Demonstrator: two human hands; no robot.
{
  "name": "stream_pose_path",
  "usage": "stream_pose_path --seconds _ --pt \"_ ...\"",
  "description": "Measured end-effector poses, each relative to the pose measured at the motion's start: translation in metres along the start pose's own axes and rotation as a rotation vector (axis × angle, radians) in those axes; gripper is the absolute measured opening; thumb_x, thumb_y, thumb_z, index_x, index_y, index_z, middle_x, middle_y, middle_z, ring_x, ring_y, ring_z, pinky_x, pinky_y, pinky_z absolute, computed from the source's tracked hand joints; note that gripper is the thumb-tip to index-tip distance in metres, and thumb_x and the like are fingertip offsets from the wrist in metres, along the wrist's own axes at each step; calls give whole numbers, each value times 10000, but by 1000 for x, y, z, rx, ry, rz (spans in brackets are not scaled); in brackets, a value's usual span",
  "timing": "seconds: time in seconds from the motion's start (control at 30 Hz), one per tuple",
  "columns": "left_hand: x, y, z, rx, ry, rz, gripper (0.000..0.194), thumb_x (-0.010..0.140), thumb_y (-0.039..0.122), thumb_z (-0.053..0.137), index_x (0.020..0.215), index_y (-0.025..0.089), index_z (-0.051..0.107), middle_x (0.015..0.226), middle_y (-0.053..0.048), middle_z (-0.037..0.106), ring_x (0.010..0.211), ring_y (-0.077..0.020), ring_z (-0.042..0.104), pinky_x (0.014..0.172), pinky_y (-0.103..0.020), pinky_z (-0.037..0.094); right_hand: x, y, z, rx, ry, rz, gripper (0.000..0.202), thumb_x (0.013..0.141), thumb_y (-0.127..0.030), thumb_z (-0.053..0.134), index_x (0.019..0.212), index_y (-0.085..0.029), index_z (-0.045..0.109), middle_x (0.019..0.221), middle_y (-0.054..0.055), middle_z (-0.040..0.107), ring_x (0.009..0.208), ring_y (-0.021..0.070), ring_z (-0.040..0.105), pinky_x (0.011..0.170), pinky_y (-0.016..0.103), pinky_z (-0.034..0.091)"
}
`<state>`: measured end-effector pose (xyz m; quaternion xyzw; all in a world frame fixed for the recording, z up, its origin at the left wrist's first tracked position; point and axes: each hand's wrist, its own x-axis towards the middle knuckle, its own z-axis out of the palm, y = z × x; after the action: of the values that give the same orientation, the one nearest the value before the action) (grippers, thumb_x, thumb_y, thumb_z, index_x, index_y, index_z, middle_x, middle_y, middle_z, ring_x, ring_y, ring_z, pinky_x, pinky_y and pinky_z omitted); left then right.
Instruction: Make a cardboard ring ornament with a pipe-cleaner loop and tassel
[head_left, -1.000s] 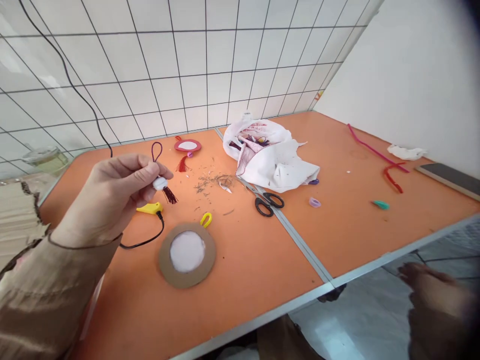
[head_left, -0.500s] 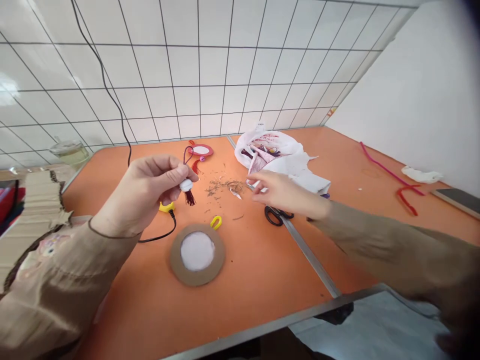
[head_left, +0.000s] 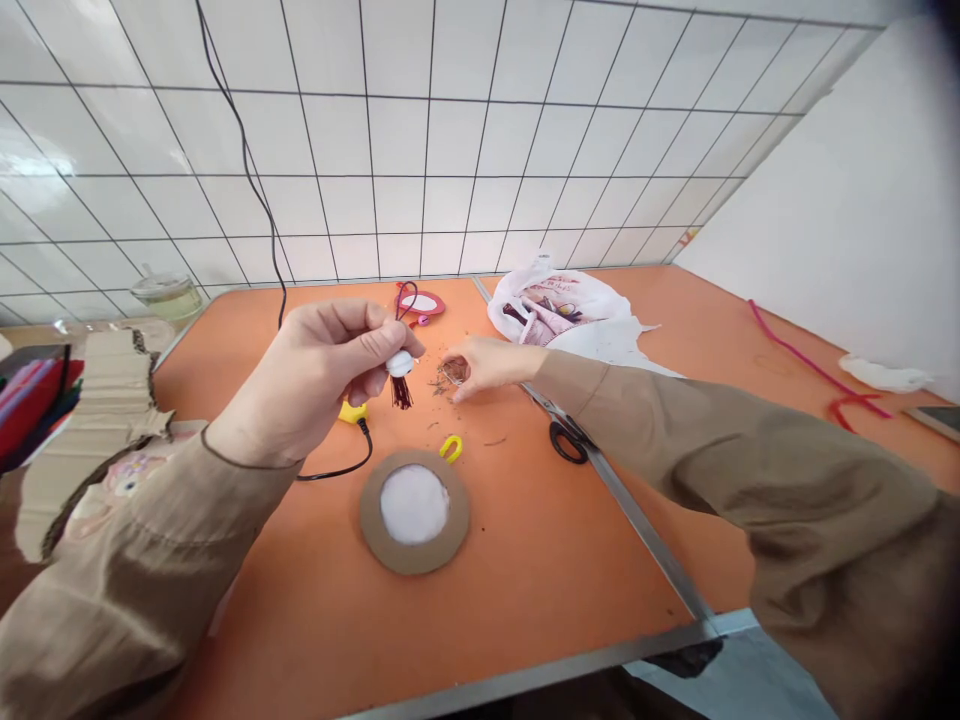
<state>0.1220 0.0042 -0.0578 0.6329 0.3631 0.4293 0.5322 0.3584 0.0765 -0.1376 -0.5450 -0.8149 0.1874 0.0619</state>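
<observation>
Pinched in my left hand (head_left: 322,375) is a dark red tassel (head_left: 401,390) with a white bead (head_left: 400,363) and a cord loop above it. My right hand (head_left: 487,365) reaches over the table with thumb and fingers curved apart, around a small pile of brown thread-like scraps (head_left: 452,371). Black-handled scissors (head_left: 568,441) lie below my right forearm, partly covered by it. Nearer me rests a cardboard ring (head_left: 375,530) with a white centre and a yellow loop (head_left: 451,448) at its top. Behind my left hand is a red round ornament (head_left: 431,308) with a white middle.
A white plastic bag (head_left: 607,290) with small items stands at the back. Torn corrugated cardboard (head_left: 109,385) and a lidded container (head_left: 169,295) are on the left. A yellow device (head_left: 352,411) trails a black cable. A pink pipe cleaner (head_left: 802,350) lies right.
My right hand has moved left and down from beside the plastic bag to the scraps. My left hand still holds the tassel; the view has shifted slightly.
</observation>
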Motion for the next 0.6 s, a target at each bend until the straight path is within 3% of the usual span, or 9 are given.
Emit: stream_pose_path --seconds 0.07,0.17,0.27,0.4,0.6 --pt "1 -2 -1 0 -4 -4 157 761 258 756 664 155 687 736 -52 711 433 -43 471 384 -183 337 2 -3 4 -19 -18 -18 443 626 -374 852 984 -187 670 970 62 688 886 221 642 690 287 483" --pt "2 -4 0 -1 -12 -7 163 762 258 755 657 150 692 706 -52 697 426 -42 464 375 -184 317 4 -9 10 -30 -13 -51 388 693 -338 807 1022 -205 650 1036 84 671 963 246 625 757 318 491" --pt "2 -4 1 6 -12 -12 181 757 264 758 637 149 684 698 -52 695 424 -43 461 372 -188 310 7 -15 14 -11 -33 -112 198 737 -224 749 913 -233 660 988 54 690 910 215 635 773 310 485" --pt "3 -5 1 7 -12 -25 177 756 268 762 643 154 686 709 -51 701 424 -42 456 378 -192 316 9 -17 14 20 -53 -142 70 766 -142 674 817 -187 658 981 53 706 809 170 647 719 284 480" --pt "5 -7 1 -2 8 -32 185 741 273 771 635 154 677 699 -50 702 420 -44 466 372 -194 309 6 -23 21 71 -13 -102 170 762 -45 575 675 -173 648 836 40 731 855 163 676 782 269 498"
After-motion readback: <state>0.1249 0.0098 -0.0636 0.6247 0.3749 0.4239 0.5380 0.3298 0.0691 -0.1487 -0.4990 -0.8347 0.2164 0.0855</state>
